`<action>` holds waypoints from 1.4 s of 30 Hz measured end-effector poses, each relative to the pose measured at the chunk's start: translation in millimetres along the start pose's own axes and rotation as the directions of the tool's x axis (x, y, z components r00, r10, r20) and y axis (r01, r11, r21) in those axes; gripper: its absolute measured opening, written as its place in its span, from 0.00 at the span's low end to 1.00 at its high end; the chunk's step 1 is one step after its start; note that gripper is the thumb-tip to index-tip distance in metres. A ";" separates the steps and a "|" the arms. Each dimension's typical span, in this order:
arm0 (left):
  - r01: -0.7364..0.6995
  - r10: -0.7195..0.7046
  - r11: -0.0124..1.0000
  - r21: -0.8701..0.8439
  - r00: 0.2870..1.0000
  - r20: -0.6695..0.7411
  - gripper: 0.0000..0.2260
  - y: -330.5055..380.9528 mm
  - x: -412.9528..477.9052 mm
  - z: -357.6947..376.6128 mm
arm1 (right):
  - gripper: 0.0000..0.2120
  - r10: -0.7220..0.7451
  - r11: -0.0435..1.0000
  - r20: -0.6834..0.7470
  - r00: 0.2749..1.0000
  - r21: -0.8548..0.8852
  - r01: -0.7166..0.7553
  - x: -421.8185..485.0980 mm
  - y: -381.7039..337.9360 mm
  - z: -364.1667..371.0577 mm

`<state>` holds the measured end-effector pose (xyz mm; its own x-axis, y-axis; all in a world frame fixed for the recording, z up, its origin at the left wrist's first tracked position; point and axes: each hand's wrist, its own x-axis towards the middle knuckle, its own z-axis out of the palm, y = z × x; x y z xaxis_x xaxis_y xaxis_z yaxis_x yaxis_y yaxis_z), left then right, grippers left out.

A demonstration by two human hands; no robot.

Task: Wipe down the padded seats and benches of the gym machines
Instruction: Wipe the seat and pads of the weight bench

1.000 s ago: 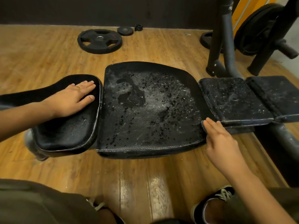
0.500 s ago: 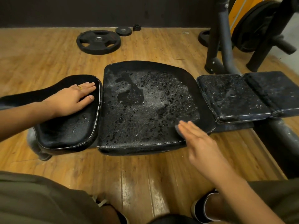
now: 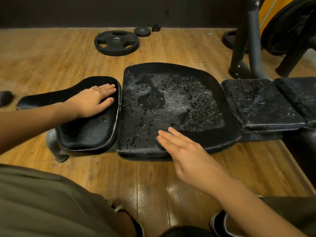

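The left hand (image 3: 93,100) lies flat on the small black seat pad (image 3: 85,130) at the left end of the gym machine. Its fingers (image 3: 109,86) are straight and slightly apart, their tips near the pad's right edge, and one finger wears a ring (image 3: 100,88). The right hand (image 3: 184,151) reaches over the front edge of the large middle pad (image 3: 171,79), fingers straight and held together, with the fingertips (image 3: 164,134) pressing on the pad's front part. A small grey edge shows under those fingertips; I cannot tell what it is.

The middle pad sits just beside the seat pad, with a narrow gap between them. Its centre is covered in droplets and pale wet film, while a plain dark band runs along its right side and front right edge. To its right lie two more speckled pads, a nearer pad (image 3: 259,103) and a far pad (image 3: 299,94).

On the wooden floor (image 3: 51,53) behind the pads lie a large weight plate (image 3: 116,43), a small plate (image 3: 142,32) and a collar (image 3: 156,27). Dark machine uprights (image 3: 253,40) stand at the upper right. A shoe (image 3: 220,223) shows at the bottom.
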<state>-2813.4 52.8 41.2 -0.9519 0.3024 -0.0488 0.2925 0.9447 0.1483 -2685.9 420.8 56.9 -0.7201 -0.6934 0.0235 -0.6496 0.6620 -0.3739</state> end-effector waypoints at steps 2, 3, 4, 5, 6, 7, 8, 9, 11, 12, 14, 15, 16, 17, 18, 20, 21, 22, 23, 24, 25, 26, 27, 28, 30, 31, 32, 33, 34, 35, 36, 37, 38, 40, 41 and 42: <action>-0.008 0.008 1.000 0.006 1.000 -0.003 0.24 0.6 0.3 -0.6 | 0.31 -0.067 0.998 0.050 0.997 0.006 0.066 -7.3 19.0 -11.2; -0.010 0.010 1.000 0.008 1.000 -0.003 0.24 1.3 0.3 -0.7 | 0.30 -0.080 0.997 0.070 0.994 0.003 0.080 -12.1 30.5 -16.4; -0.011 0.011 1.000 0.007 1.000 -0.003 0.24 2.0 0.5 -0.7 | 0.30 -0.092 0.996 0.088 0.992 -0.014 0.093 -16.4 40.6 -21.7; -0.008 0.008 1.000 0.007 1.000 -0.004 0.24 1.9 -0.5 -0.5 | 0.30 -0.111 0.993 0.104 0.988 -0.035 0.116 -18.2 46.8 -25.6; -0.006 0.006 1.000 0.006 1.000 -0.005 0.24 2.0 -0.5 -0.2 | 0.31 -0.133 0.989 0.113 0.985 -0.053 0.139 -18.8 49.7 -27.3; -0.003 0.003 1.000 0.007 1.000 -0.005 0.24 1.8 -1.1 0.0 | 0.32 -0.159 0.983 0.124 0.979 -0.070 0.169 -16.6 47.9 -26.9; 0.000 0.000 1.000 0.006 1.000 -0.002 0.25 2.0 -1.4 -0.3 | 0.33 -0.189 0.976 0.139 0.972 -0.085 0.202 -12.1 42.5 -24.6; 0.003 -0.003 1.000 0.006 1.000 0.001 0.25 2.3 -1.8 -0.4 | 0.33 -0.220 0.967 0.152 0.964 -0.097 0.236 -5.4 34.4 -20.2; 0.007 -0.007 1.000 0.008 1.000 0.007 0.25 3.2 -2.3 -1.0 | 0.33 -0.287 0.945 0.165 0.944 -0.110 0.306 15.8 9.6 -9.9; 0.008 -0.008 1.000 0.011 1.000 0.009 0.24 3.8 -2.4 -1.6 | 0.33 -0.309 0.935 0.179 0.934 -0.123 0.333 30.0 -5.5 -6.4; 0.008 -0.008 1.000 0.015 1.000 0.010 0.24 5.8 -2.4 -3.1 | 0.33 -0.315 0.919 0.229 0.921 -0.169 0.356 59.6 -34.2 -0.3; 0.008 -0.008 1.000 0.018 1.000 0.009 0.24 7.0 -1.8 -3.4 | 0.32 -0.318 0.910 0.241 0.917 -0.193 0.366 72.2 -46.2 3.5; 0.008 -0.008 1.000 0.020 1.000 0.008 0.24 7.9 -1.4 -3.9 | 0.32 -0.335 0.898 0.232 0.913 -0.215 0.383 82.4 -56.0 7.8; 0.008 -0.008 1.000 0.020 1.000 0.009 0.24 9.2 -1.2 -4.5 | 0.31 -0.348 0.889 0.221 0.911 -0.233 0.395 89.0 -63.8 11.0; 0.007 -0.007 1.000 0.018 1.000 0.008 0.24 9.8 -1.2 -5.1 | 0.30 -0.349 0.886 0.214 0.912 -0.242 0.396 92.4 -67.6 14.1; 0.007 -0.007 1.000 0.017 1.000 0.006 0.24 10.3 -1.3 -5.5 | 0.30 -0.335 0.904 0.195 0.922 -0.210 0.373 90.8 -64.0 18.8; 0.007 -0.007 1.000 0.018 1.000 0.007 0.24 10.3 -1.2 -5.6 | 0.30 -0.323 0.922 0.176 0.930 -0.165 0.351 86.0 -59.0 18.5; 0.008 -0.008 1.000 0.019 1.000 0.005 0.24 10.0 -1.3 -5.3 | 0.31 -0.306 0.940 0.152 0.940 -0.109 0.323 79.7 -51.8 18.0; 0.011 -0.011 1.000 0.015 1.000 0.005 0.24 9.5 -1.1 -5.2 | 0.31 -0.282 0.955 0.125 0.951 -0.058 0.291 72.0 -42.6 16.7; 0.011 -0.011 1.000 0.012 1.000 0.005 0.24 9.0 -1.2 -5.1 | 0.30 -0.254 0.966 0.095 0.962 -0.025 0.258 62.5 -31.3 15.4; 0.011 -0.011 1.000 0.008 1.000 0.008 0.24 8.3 -1.7 -5.0 | 0.29 -0.218 0.976 0.066 0.974 -0.010 0.219 51.2 -19.5 13.7; 0.009 -0.009 1.000 0.004 1.000 0.010 0.24 8.0 -0.8 -4.7 | 0.28 -0.174 0.985 0.033 0.984 -0.003 0.175 37.5 -6.7 10.5; 0.009 -0.009 1.000 0.003 1.000 0.014 0.24 6.5 -1.2 -5.0 | 0.26 -0.131 0.991 -0.005 0.991 0.008 0.132 23.1 4.8 7.1; 0.009 -0.009 1.000 0.001 1.000 0.017 0.24 4.9 -1.7 -5.2 | 0.25 -0.087 0.996 -0.046 0.995 0.024 0.088 8.0 15.6 4.5; 0.003 -0.003 1.000 -0.007 1.000 0.021 0.24 2.2 -0.9 -4.5 | 0.25 0.021 0.999 -0.144 0.989 0.048 -0.014 -19.6 38.0 2.3; 0.003 -0.003 1.000 -0.010 1.000 0.022 0.24 0.7 -0.8 -4.3 | 0.24 0.086 0.996 -0.195 0.977 0.053 -0.077 -29.8 48.5 3.2; 0.000 0.000 1.000 -0.014 1.000 0.023 0.24 1.2 0.7 -3.3 | 0.24 0.158 0.987 -0.245 0.957 0.056 -0.149 -38.6 59.5 4.7; 0.000 0.000 1.000 -0.014 1.000 0.023 0.24 1.3 1.8 -2.8 | 0.23 0.228 0.974 -0.296 0.928 0.064 -0.219 -44.3 69.4 5.6; 0.003 -0.003 1.000 -0.010 1.000 0.023 0.24 0.6 2.2 -2.7 | 0.22 0.299 0.954 -0.345 0.890 0.083 -0.288 -47.5 78.7 6.3; 0.004 -0.004 1.000 -0.009 1.000 0.022 0.25 0.7 3.6 -2.2 | 0.21 0.368 0.928 -0.386 0.846 0.107 -0.356 -49.9 88.5 4.5; 0.007 -0.007 1.000 -0.007 1.000 0.022 0.25 -0.2 3.4 -2.0 | 0.20 0.435 0.898 -0.414 0.800 0.134 -0.419 -50.3 97.4 2.4; 0.006 -0.006 1.000 -0.006 1.000 0.016 0.25 -0.5 4.1 -1.4 | 0.19 0.492 0.866 -0.432 0.756 0.156 -0.475 -49.4 107.4 -2.3; 0.004 -0.004 1.000 -0.004 1.000 0.011 0.25 -1.4 4.7 -0.8 | 0.19 0.537 0.837 -0.443 0.717 0.174 -0.519 -46.6 116.9 -7.5; -0.002 0.002 1.000 -0.004 1.000 0.009 0.25 -1.8 5.7 0.7 | 0.19 0.583 0.803 -0.453 0.675 0.191 -0.565 -39.8 131.2 -17.3; -0.001 0.001 1.000 -0.005 1.000 0.009 0.25 -1.8 5.9 1.4 | 0.18 0.590 0.797 -0.448 0.672 0.185 -0.576 -37.3 134.6 -20.2; 0.002 -0.002 1.000 -0.007 1.000 0.008 0.25 -1.8 6.7 1.4 | 0.18 0.594 0.793 -0.440 0.674 0.174 -0.584 -35.6 135.6 -21.7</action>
<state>-2820.1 53.3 39.1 -0.9517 0.3018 -0.0572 0.2901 0.9443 0.1553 -2753.6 541.4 25.5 -0.9782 0.0506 0.2015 -0.0516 0.8803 -0.4716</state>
